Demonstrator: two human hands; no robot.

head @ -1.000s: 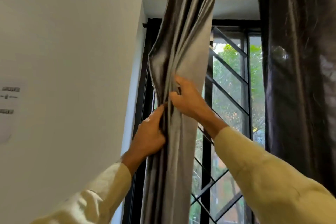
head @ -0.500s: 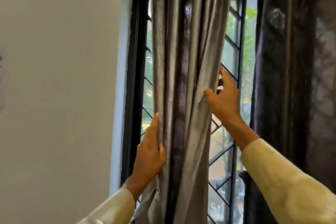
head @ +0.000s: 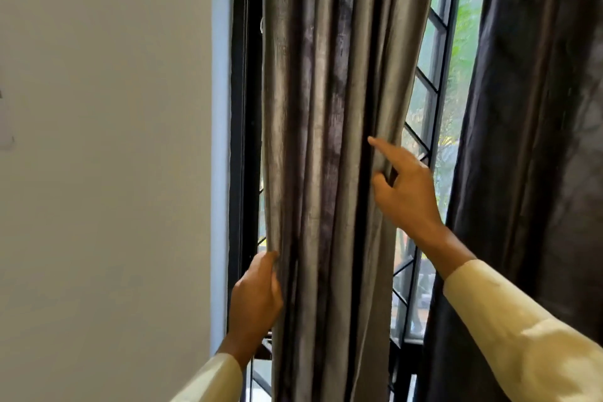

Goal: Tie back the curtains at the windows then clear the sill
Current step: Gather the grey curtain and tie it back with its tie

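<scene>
**Hands slide down the grey curtain, gathering its folds**

Since the earlier frames both hands have dropped lower along the cloth and spread apart, and the view has tilted down from the curtain's top. The left hand (head: 256,297) is closed on the left edge of the grey curtain (head: 326,140), pinching it near the black window frame (head: 244,108). The right hand (head: 406,192) grips the curtain's right edge between thumb and curled fingers, its forefinger stretched out across a fold. The curtain hangs bunched between the two hands, in front of the barred window; a darker curtain (head: 528,140) hangs to the right, untouched.

The step in hand looks to be gathering this panel into a bundle before tying it. No tie-back shows here, so the next move likely calls for drawing both edges together into one hand and finding something to bind it. The sill is mostly hidden below.
</scene>
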